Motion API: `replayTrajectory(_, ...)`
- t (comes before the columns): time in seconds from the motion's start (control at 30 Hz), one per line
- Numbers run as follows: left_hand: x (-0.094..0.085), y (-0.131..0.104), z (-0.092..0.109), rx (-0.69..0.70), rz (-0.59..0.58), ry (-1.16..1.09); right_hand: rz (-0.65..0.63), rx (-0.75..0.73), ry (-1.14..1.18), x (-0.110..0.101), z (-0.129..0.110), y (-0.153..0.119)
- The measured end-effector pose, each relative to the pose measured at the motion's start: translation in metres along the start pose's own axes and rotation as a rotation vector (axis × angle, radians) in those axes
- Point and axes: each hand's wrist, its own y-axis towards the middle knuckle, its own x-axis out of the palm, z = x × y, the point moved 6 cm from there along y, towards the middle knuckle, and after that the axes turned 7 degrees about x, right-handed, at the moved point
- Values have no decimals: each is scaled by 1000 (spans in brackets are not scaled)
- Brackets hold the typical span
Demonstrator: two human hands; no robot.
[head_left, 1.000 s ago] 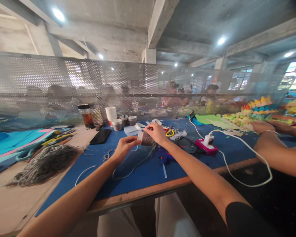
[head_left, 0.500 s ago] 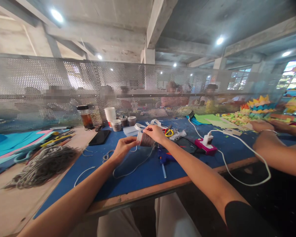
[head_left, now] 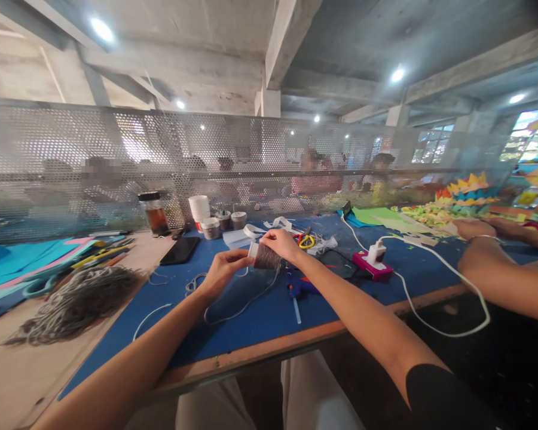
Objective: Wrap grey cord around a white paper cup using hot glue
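Between my hands, above the blue mat, a white paper cup point(head_left: 266, 257) wrapped in grey-brown cord lies tilted on its side. My left hand point(head_left: 225, 269) is closed on its bare white end. With bent fingers, my right hand point(head_left: 281, 245) grips the cord-wrapped side from above. A loose length of cord point(head_left: 244, 312) runs down from the cup and curves across the mat. Just right of the cup rests a blue glue gun point(head_left: 301, 283) with a clear glue stick point(head_left: 297, 312) poking out. Yellow-handled scissors point(head_left: 306, 240) lie behind my right hand.
A bundle of grey cord point(head_left: 83, 301) lies at left, near a black phone point(head_left: 179, 250) and a jar point(head_left: 153, 214). Stacked paper cups point(head_left: 199, 209) and wrapped cups point(head_left: 210, 228) stand behind. A pink power strip point(head_left: 373, 266) with a white cable is at right, near a co-worker's arms point(head_left: 488, 263).
The wrapped cup has turned or shifted very slightly in my hands. Both hands keep nearly the same place, and the view has moved a little.
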Motion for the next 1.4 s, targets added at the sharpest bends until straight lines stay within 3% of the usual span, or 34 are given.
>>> replayTrajectory(0.43,0,-1,1,-30,13,-14,6,78,-5,2,5,-1)
replayTrajectory(0.7,-6,0,-6,-58,70,-29,-53,41,-39,-5,-4,-13)
replayTrajectory(0.9,-5,1,-8,-59,79,-73,107,30,-66,-12,-18,-20)
replayTrajectory(1.13,-9,4,-12,-99,160,-260,211,-118,-73,-10,-33,-30)
replayTrajectory(1.4,-13,4,-19,-134,174,-222,223,-250,-153,-6,-36,-35)
